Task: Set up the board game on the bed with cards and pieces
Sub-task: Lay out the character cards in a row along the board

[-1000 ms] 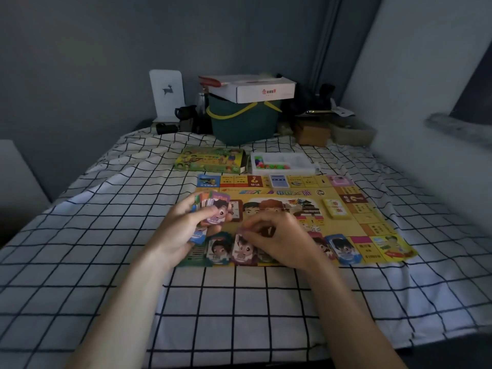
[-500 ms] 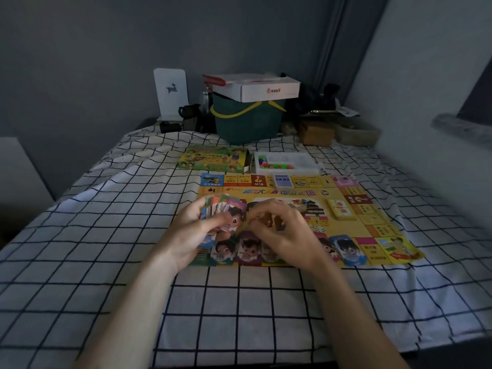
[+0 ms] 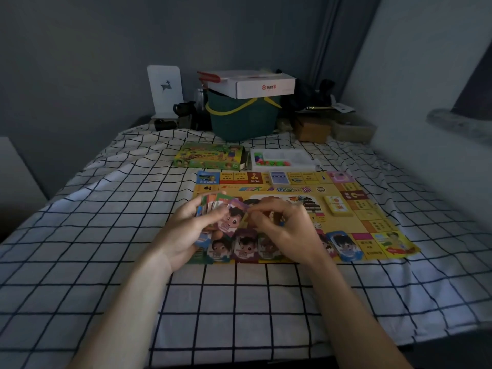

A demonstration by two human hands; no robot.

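Note:
A yellow game board (image 3: pixel 378 225) lies flat on the checked bedsheet (image 3: pixel 106 235). My left hand (image 3: pixel 183 230) grips a fanned stack of colourful cards (image 3: pixel 226 211) above the board's near left part. My right hand (image 3: pixel 287 230) pinches the top card's right edge with thumb and fingertips. A row of character cards (image 3: pixel 245 246) lies along the board's near edge, with a blue one (image 3: pixel 343 245) further right. A yellow card deck (image 3: pixel 337 205) and a blue-white deck (image 3: pixel 278 178) sit on the board.
Beyond the board lie the green game box (image 3: pixel 210 155) and a white tray of coloured pieces (image 3: pixel 282 159). A green basket (image 3: pixel 242 118) with a white carton (image 3: pixel 255 82) on top stands at the bed's head, beside a white stand (image 3: pixel 165 89) and brown boxes (image 3: pixel 311 130).
My right hand has lifted from the row of cards on the board and moved up-left to the stack in my left hand, where it now pinches the top card.

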